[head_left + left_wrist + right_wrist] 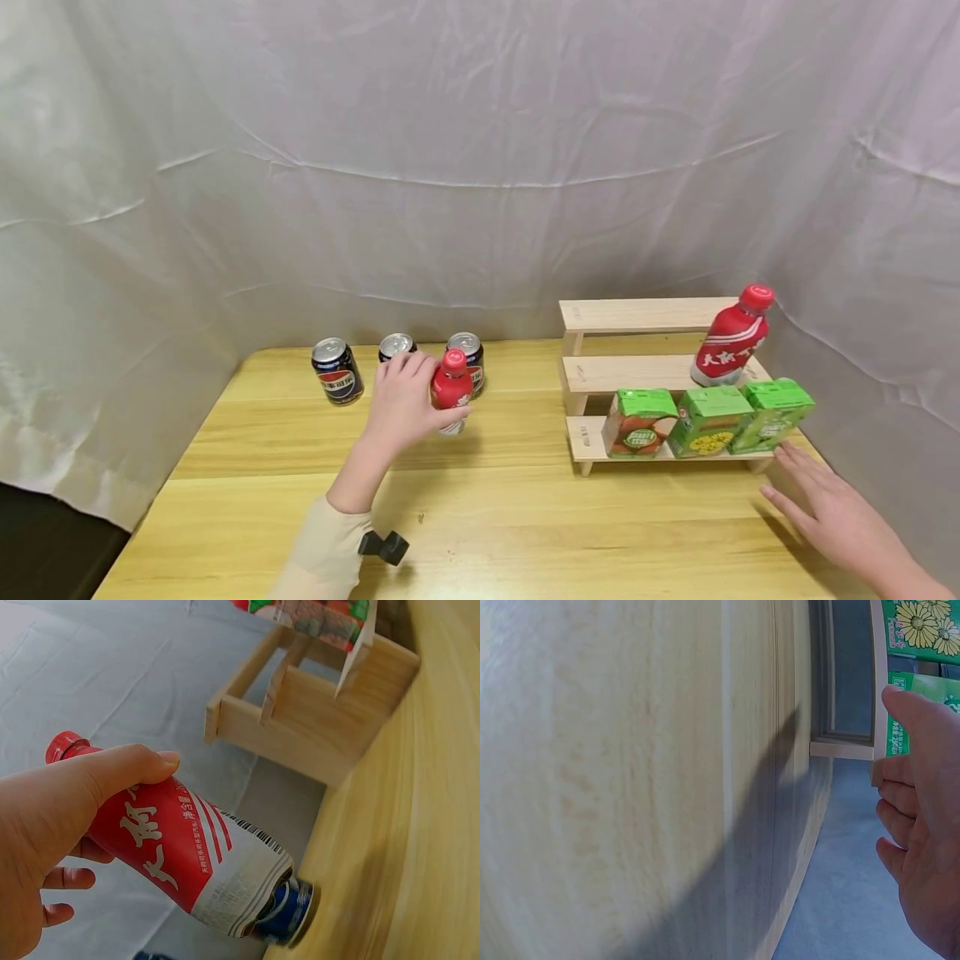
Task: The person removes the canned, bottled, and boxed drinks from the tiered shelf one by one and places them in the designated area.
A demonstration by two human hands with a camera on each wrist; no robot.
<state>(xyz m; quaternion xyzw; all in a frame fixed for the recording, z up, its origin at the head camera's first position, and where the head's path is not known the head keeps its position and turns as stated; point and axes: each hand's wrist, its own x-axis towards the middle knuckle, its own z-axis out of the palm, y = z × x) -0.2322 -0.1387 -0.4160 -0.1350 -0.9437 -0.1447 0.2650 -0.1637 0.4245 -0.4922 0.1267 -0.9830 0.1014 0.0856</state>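
Head view: left fingers [420, 368] round rounded red bottle [452, 387]; stepped wooden shelf [645, 315]

A makeshift studio-like corner, with creased grey cloth [480, 242] on three sides of a wooden table [540, 533]

Tabletop [525, 517]: wood-look boards, smooth, visible grain, a soft sheen toward the front. We note the tiered rack [637, 315] as bare wood, matt and even. Bottles [731, 342]: plastic by their look, in smooth printed wrap; caps [454, 360] plastic, slightly glossy. Cans [337, 379]: metal, lids bare and shiny, walls printed and glossy. Cartons [712, 421] look like coated paperboard, smooth. We read the backdrop [480, 167] as cloth, creased, faintly satiny. Sleeve [318, 542]: matt, cloth-like.
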